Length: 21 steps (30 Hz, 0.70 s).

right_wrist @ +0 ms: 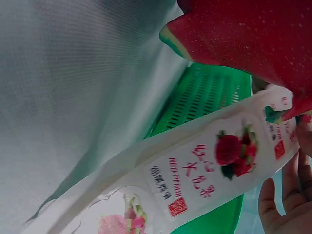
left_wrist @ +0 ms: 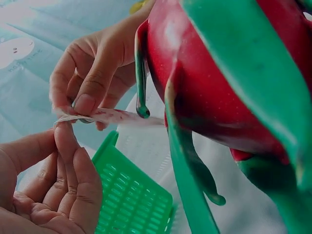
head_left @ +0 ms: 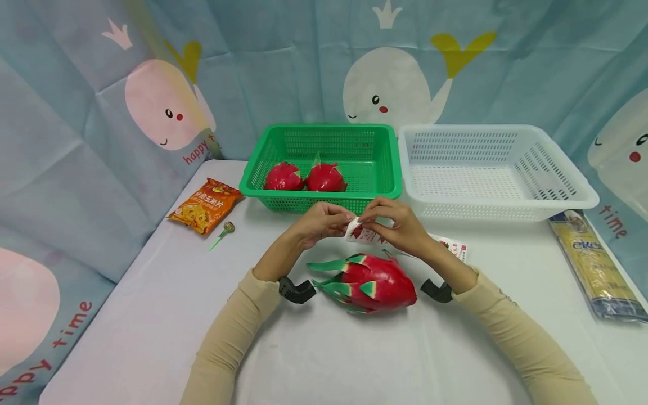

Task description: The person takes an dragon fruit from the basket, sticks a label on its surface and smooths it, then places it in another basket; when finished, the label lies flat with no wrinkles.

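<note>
A strip of white labels [head_left: 367, 234] printed with red fruit stretches between both hands. My left hand [head_left: 326, 219] pinches its left end. My right hand [head_left: 397, 224] grips the strip close beside it, with thumb and fingers on the paper in the left wrist view. The strip [right_wrist: 195, 165] runs on under the right forearm, and its far end shows on the table. Just below the hands lies a red dragon fruit [head_left: 382, 284] with green scales, apart from both. In the right wrist view the left hand's [right_wrist: 287, 195] fingers show at the right edge.
Behind the hands stands a green basket [head_left: 324, 201] holding two dragon fruits [head_left: 324, 178]. A white basket [head_left: 498, 211] adjoins it on the right. An orange snack bag [head_left: 205, 205] and a lollipop [head_left: 225, 229] lie left; a yellow pasta packet [head_left: 597, 264] lies right.
</note>
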Motion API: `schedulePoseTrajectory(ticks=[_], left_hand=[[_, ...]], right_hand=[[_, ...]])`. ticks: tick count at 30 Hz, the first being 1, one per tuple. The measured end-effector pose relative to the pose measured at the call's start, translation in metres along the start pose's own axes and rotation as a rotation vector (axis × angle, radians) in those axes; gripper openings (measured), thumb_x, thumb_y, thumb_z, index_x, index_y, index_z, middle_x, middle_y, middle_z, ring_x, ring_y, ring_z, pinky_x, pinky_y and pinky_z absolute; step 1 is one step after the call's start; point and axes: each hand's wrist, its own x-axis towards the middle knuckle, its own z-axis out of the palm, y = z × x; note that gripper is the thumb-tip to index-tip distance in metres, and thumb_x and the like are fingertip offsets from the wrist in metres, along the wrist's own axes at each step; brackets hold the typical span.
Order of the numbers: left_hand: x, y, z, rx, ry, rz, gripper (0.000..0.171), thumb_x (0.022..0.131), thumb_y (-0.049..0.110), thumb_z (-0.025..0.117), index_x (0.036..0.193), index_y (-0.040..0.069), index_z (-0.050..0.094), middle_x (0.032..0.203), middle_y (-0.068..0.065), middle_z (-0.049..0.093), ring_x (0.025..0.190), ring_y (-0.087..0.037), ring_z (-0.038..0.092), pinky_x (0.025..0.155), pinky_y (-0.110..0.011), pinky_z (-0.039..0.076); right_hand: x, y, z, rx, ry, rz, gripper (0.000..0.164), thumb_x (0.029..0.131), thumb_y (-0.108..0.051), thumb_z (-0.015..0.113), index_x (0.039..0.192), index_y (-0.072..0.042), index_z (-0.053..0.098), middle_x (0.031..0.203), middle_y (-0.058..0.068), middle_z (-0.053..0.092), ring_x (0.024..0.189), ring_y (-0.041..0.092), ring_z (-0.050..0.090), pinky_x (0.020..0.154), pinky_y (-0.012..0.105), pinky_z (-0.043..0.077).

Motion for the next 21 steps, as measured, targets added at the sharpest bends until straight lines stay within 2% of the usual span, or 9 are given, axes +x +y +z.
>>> schedulePoseTrajectory(ticks=[3, 7, 9, 11, 13, 16, 18, 19, 21], left_hand=[[0.002, -0.005, -0.003, 0.062, 0.038, 0.021, 0.028, 0.092, 0.005, 0.052, 0.110, -0.015, 0.056, 0.071, 0.004, 0.065, 0.063, -0.007, 0.060, 0.062, -0.019, 0.053], [0.007, -0.014, -0.011, 0.160, 0.146, 0.024, 0.028, 0.090, 0.007, 0.057, 0.108, -0.015, 0.058, 0.071, 0.004, 0.064, 0.062, -0.007, 0.059, 0.066, -0.022, 0.055], [0.009, -0.019, -0.017, 0.211, 0.209, 0.015, 0.027, 0.088, 0.007, 0.059, 0.105, -0.013, 0.061, 0.073, 0.002, 0.065, 0.061, -0.007, 0.059, 0.069, -0.026, 0.056], [0.010, -0.024, -0.024, 0.277, 0.258, 0.018, 0.025, 0.088, 0.006, 0.059, 0.103, -0.013, 0.063, 0.078, -0.006, 0.068, 0.061, -0.007, 0.060, 0.071, -0.029, 0.057], [0.010, -0.030, -0.031, 0.399, 0.295, 0.031, 0.022, 0.089, 0.007, 0.059, 0.101, -0.011, 0.065, 0.082, -0.013, 0.069, 0.061, -0.008, 0.060, 0.069, -0.028, 0.056], [0.003, -0.031, -0.037, 0.689, 0.340, 0.073, 0.023, 0.091, 0.011, 0.057, 0.101, -0.006, 0.068, 0.089, -0.017, 0.070, 0.066, -0.012, 0.063, 0.059, -0.022, 0.051], [-0.005, -0.025, -0.033, 0.872, 0.369, 0.118, 0.023, 0.091, 0.016, 0.058, 0.103, 0.000, 0.069, 0.091, -0.014, 0.071, 0.072, -0.016, 0.065, 0.054, -0.022, 0.046], [-0.009, -0.019, -0.028, 0.935, 0.372, 0.145, 0.023, 0.091, 0.018, 0.058, 0.103, 0.003, 0.069, 0.091, -0.012, 0.071, 0.074, -0.018, 0.066, 0.054, -0.023, 0.045], [-0.016, -0.005, -0.014, 0.959, 0.346, 0.227, 0.023, 0.090, 0.021, 0.060, 0.104, 0.006, 0.069, 0.092, -0.009, 0.071, 0.075, -0.017, 0.066, 0.056, -0.025, 0.048]], right_hand=[[-0.002, 0.000, 0.001, 0.004, 0.013, 0.023, 0.021, 0.068, 0.012, 0.072, 0.084, -0.003, 0.069, 0.087, 0.010, 0.060, 0.086, 0.017, 0.056, 0.076, 0.013, 0.047], [-0.003, -0.003, -0.002, 0.004, 0.041, 0.073, 0.021, 0.069, 0.014, 0.071, 0.083, -0.001, 0.067, 0.086, 0.012, 0.064, 0.090, 0.016, 0.056, 0.085, 0.014, 0.044], [-0.003, -0.007, -0.006, -0.005, 0.067, 0.124, 0.020, 0.070, 0.015, 0.069, 0.084, 0.000, 0.066, 0.084, 0.013, 0.066, 0.089, 0.014, 0.057, 0.084, 0.016, 0.045], [-0.002, -0.011, -0.013, -0.014, 0.090, 0.205, 0.017, 0.073, 0.012, 0.068, 0.086, 0.001, 0.066, 0.085, 0.014, 0.066, 0.089, 0.010, 0.057, 0.083, 0.018, 0.046], [0.000, -0.017, -0.023, -0.014, 0.090, 0.312, 0.013, 0.078, 0.008, 0.066, 0.088, 0.001, 0.066, 0.086, 0.013, 0.066, 0.085, 0.007, 0.059, 0.078, 0.019, 0.048], [0.003, -0.026, -0.039, -0.009, 0.034, 0.476, 0.007, 0.083, -0.004, 0.065, 0.091, -0.003, 0.066, 0.089, 0.008, 0.065, 0.083, 0.006, 0.060, 0.075, 0.018, 0.050], [0.004, -0.032, -0.048, -0.006, -0.021, 0.541, 0.008, 0.085, -0.010, 0.065, 0.091, -0.005, 0.066, 0.089, 0.006, 0.065, 0.082, 0.008, 0.060, 0.072, 0.019, 0.051], [0.004, -0.034, -0.052, -0.006, -0.047, 0.558, 0.009, 0.086, -0.012, 0.064, 0.091, -0.005, 0.066, 0.089, 0.006, 0.065, 0.082, 0.010, 0.060, 0.071, 0.019, 0.051], [0.003, -0.037, -0.057, -0.005, -0.089, 0.575, 0.009, 0.086, -0.013, 0.064, 0.091, -0.006, 0.066, 0.088, 0.006, 0.065, 0.082, 0.011, 0.059, 0.070, 0.020, 0.052]])
